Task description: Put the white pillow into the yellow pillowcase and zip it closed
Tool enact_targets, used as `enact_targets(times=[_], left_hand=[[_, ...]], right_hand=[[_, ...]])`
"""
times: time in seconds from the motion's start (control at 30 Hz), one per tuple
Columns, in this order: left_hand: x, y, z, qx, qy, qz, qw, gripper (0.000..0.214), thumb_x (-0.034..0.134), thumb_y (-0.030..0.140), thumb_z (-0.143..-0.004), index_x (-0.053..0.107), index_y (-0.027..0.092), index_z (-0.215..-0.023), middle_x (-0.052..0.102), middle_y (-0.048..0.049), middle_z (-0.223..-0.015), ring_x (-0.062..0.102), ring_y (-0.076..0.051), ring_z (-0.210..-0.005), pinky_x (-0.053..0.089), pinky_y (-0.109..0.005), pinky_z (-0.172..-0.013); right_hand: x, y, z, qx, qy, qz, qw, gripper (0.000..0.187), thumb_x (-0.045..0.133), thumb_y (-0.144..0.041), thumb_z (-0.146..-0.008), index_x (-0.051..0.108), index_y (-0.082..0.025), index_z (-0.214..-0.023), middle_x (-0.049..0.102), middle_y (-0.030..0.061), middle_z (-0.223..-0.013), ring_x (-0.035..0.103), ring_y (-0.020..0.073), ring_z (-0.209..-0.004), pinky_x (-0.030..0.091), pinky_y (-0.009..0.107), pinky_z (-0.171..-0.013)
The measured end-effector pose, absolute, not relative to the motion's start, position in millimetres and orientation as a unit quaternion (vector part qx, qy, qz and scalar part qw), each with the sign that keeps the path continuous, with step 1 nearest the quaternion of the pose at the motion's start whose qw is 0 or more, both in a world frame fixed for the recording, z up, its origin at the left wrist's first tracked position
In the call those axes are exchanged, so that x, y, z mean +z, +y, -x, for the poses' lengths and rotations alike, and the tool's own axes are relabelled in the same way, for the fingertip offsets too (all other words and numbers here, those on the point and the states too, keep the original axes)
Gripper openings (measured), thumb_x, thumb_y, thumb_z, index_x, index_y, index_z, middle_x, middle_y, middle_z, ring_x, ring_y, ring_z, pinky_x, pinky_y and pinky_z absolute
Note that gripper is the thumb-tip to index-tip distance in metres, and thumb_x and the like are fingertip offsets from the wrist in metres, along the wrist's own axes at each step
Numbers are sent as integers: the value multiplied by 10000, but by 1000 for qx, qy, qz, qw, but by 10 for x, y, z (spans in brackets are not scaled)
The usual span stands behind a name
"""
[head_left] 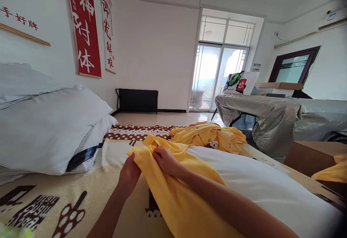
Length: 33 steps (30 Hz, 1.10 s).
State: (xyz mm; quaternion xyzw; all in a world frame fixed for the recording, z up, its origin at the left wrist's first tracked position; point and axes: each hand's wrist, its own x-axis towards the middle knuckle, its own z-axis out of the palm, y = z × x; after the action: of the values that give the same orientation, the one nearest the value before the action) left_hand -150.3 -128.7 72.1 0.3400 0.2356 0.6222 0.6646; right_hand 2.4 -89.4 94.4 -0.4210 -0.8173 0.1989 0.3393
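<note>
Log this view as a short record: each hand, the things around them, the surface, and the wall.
Left hand: gripping yellow cloth near its edge
Right hand: gripping the same cloth
Beside the cloth: white pillow
Beyond: heap of yellow fabric
Surface: patterned blanket
Left wall: red banner

A cream blanket with brown figures carries a white pillow. Beyond the pillow lies a crumpled heap of yellow cloth; well to its left rests a stack of plump pillows. What supports the blanket is hard to tell.
</note>
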Motion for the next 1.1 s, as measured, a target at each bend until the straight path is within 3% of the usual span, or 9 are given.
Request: enact_targets(times=[0.13, 0.37, 0.43, 0.57, 0.73, 0.83, 0.97, 1.1], left_hand=[[595, -1127, 1744, 569, 243, -435, 654, 333, 648, 307, -573, 662, 157, -870, 694, -108, -964, 637, -277, -918, 514, -341, -750], [636, -1228, 1646, 386, 499, -637, 443, 378, 491, 243, -697, 609, 139, -1041, 664, -62, -808, 561, -165, -568, 423, -255, -466], [631, -1246, 1583, 385, 505, -666, 392, 329, 463, 252, -720, 624, 140, -984, 650, -59, -771, 535, -161, -544, 416, -265, -473], [529, -1186, 1539, 413, 477, -723, 282, 192, 496, 264, -735, 646, 163, -800, 659, -74, -805, 586, -208, -732, 442, -299, -642], [505, -1182, 1551, 443, 440, -698, 350, 196, 516, 268, -729, 654, 172, -832, 670, -73, -865, 589, -216, -818, 450, -306, -725], [625, -1249, 1579, 463, 437, -655, 407, 221, 515, 329, -738, 633, 163, -825, 642, -41, -790, 556, -177, -714, 429, -266, -628], [817, -1381, 1681, 444, 482, -658, 371, 153, 534, 286, -686, 591, 143, -686, 563, -6, -620, 462, -140, -584, 353, -234, -534], [952, -1615, 1689, 448, 425, -730, 293, 134, 498, 217, -670, 616, 154, -685, 641, -56, -756, 521, -193, -682, 394, -260, -593]], right_hand=[[926, -823, -55, 192, -803, 452, 337, 255, 425, -201, -869, 412, -169, -616, 476, -16, -628, 390, 102, -618, 271, 240, -591], [832, -790, -61, 195, -797, 481, 310, 203, 484, -163, -785, 436, -168, -588, 485, -11, -612, 379, 101, -593, 266, 243, -566], [815, -809, -62, 212, -805, 473, 288, 164, 512, -134, -738, 460, -167, -586, 493, -17, -595, 391, 95, -569, 278, 236, -548], [806, -846, -67, 239, -822, 448, 256, 128, 527, -62, -661, 496, -169, -597, 504, -30, -580, 415, 89, -551, 306, 216, -524], [800, -861, -56, 222, -831, 440, 258, 109, 506, -70, -681, 520, -169, -636, 532, -25, -615, 435, 89, -570, 315, 206, -517], [855, -834, -77, 198, -836, 449, 246, 95, 520, -82, -674, 533, -165, -630, 543, -22, -619, 441, 88, -567, 311, 201, -504], [1149, -667, -202, 164, -844, 462, 218, 105, 546, -99, -679, 618, -174, -688, 610, -15, -648, 515, 95, -568, 351, 200, -536], [1537, -286, -317, 52, -815, 520, 250, 205, 447, -135, -797, 638, -152, -873, 656, 94, -878, 582, 173, -793, 376, 255, -655]])
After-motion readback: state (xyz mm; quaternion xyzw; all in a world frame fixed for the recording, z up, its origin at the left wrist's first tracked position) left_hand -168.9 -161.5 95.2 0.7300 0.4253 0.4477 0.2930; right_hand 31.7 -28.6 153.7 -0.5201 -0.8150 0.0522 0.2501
